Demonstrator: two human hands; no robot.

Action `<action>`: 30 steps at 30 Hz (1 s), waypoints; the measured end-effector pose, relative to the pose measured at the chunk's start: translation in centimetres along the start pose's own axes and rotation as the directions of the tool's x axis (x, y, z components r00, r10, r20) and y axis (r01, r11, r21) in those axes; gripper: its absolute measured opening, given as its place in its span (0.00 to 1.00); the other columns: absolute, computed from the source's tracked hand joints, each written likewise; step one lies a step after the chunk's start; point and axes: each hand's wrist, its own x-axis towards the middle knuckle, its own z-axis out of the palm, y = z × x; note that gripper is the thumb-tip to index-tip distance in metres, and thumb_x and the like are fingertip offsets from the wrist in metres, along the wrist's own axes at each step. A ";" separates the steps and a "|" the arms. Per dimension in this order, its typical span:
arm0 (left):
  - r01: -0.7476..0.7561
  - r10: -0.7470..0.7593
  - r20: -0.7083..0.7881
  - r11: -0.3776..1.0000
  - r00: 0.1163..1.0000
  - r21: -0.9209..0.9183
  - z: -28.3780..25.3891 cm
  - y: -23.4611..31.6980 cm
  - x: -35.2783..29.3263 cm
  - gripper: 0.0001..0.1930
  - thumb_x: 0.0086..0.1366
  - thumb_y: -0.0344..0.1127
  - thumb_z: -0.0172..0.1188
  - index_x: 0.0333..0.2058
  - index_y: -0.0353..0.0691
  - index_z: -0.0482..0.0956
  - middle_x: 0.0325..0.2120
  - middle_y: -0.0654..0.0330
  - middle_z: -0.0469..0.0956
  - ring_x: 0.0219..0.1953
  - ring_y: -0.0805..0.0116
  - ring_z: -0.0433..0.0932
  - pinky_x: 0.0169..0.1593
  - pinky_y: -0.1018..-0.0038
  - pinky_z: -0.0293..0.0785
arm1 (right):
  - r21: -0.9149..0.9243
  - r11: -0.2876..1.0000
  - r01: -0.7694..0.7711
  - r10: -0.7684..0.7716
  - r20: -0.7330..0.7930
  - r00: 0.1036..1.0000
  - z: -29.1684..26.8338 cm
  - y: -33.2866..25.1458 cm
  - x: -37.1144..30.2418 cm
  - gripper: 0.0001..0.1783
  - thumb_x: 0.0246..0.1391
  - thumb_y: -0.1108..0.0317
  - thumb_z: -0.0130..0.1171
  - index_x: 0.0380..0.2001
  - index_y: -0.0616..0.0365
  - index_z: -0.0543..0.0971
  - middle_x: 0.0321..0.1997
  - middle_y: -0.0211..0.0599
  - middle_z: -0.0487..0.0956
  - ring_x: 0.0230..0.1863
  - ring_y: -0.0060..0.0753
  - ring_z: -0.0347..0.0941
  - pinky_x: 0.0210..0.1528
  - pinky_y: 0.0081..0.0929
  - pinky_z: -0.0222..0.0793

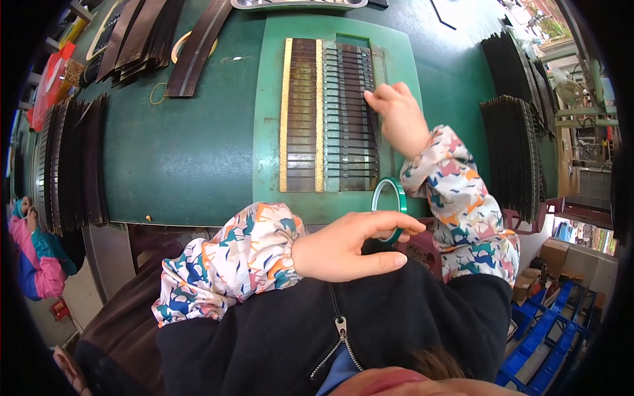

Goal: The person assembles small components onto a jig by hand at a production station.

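My left hand (353, 244) is held in front of my chest, its fingers hooked around a roll of green tape (399, 193) standing on edge, thumb stretched out. My right hand (404, 122) is at the right side of a rack of dark flat strips (351, 109). Its fingers are curled with the fingertips pressed on the strips' right ends; anything pinched there is too small to make out. The strips lie side by side on a green board (267, 119), with yellow bars (319, 132) running along them.
Stacks of dark strips stand on the green table (178, 158), at its left edge (72, 158) and right edge (512, 152). More long strips (198, 49) lie at the back left. A metal tray (300, 4) sits at the far edge. Another person (41, 244) is at the far left.
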 end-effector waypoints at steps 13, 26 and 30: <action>0.006 -0.010 -0.043 0.996 0.999 -0.091 -0.1 -0.6 0.3 0.23 0.66 0.31 0.56 0.58 0.33 0.65 0.55 0.57 0.68 0.59 0.67 0.68 0.61 0.68 0.63 | 0.046 0.998 0.045 -0.042 -0.078 0.996 0.0 -1.7 -2.7 0.17 0.46 0.77 0.56 0.43 0.63 0.80 0.33 0.36 0.74 0.39 0.43 0.68 0.43 0.30 0.70; 0.100 -0.114 -0.061 0.975 0.992 -0.200 -0.1 -1.3 0.7 0.21 0.66 0.26 0.54 0.57 0.32 0.66 0.55 0.57 0.68 0.59 0.68 0.67 0.61 0.71 0.62 | -0.018 0.995 0.102 -0.103 -0.053 0.993 -0.9 -3.0 -4.3 0.15 0.47 0.74 0.56 0.40 0.66 0.80 0.32 0.36 0.73 0.41 0.41 0.69 0.42 0.30 0.71; 0.091 -0.104 -0.066 0.979 0.992 -0.184 0.3 -1.7 0.5 0.20 0.66 0.25 0.54 0.57 0.32 0.66 0.55 0.57 0.68 0.59 0.69 0.67 0.61 0.71 0.63 | 0.028 0.997 0.067 -0.066 -0.005 0.998 -1.8 -3.1 -4.2 0.16 0.45 0.75 0.56 0.40 0.67 0.79 0.32 0.36 0.73 0.41 0.40 0.69 0.42 0.30 0.71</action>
